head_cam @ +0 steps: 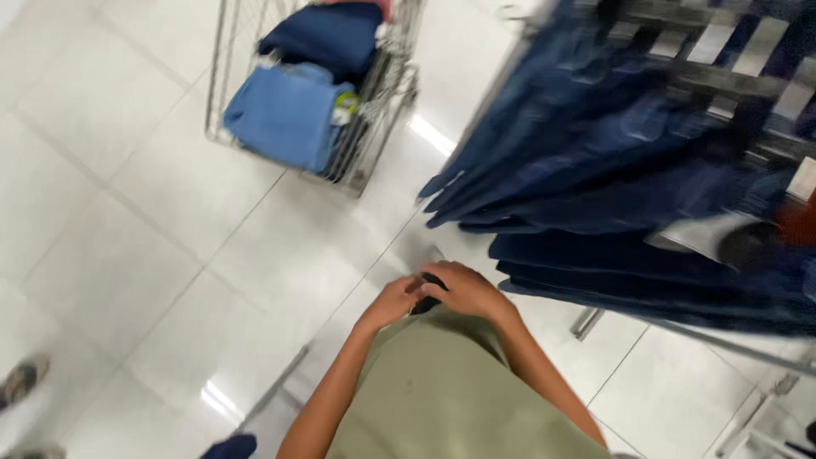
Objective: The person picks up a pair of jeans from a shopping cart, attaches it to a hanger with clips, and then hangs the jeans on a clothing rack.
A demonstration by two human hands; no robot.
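Both my hands meet in front of my olive green shirt (442, 391) at the middle of the view. My left hand (393, 299) and my right hand (463, 289) close together around a small dark object (427, 293), mostly hidden between the fingers. Dark blue jeans (612, 170) hang in a row on a rack just to the right of my hands. The picture is blurred by motion.
A wire cart (374, 127) at the top holds folded light blue (285, 115) and dark blue clothes (327, 38). The rack's metal legs (586, 323) stand on the white tiled floor (127, 212). Another person's shoe (21, 380) shows at the lower left edge.
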